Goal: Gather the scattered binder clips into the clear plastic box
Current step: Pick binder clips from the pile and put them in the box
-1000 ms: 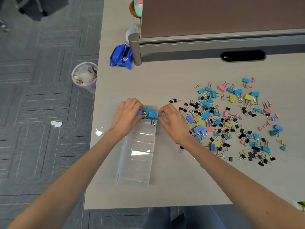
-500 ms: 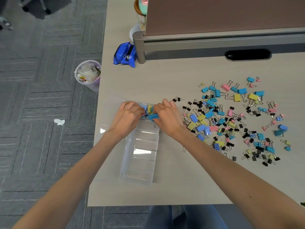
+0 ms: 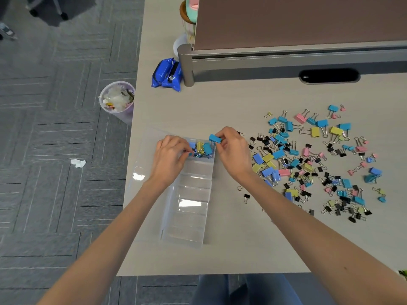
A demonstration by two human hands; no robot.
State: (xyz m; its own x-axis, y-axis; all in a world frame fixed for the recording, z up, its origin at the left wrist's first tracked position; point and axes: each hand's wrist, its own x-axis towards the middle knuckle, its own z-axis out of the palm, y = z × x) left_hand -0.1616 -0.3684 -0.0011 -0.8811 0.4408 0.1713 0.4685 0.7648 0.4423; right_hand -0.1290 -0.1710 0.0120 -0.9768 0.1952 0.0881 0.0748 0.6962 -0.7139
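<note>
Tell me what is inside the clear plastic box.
The clear plastic box holds blue and yellow binder clips in its far compartment; nearer compartments look bare. The left hand covers that compartment's left edge.

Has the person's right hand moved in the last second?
Yes. Against the clear box, the right hand has drawn rightward off the far compartment to the box's right rim, pinching a blue clip.
</note>
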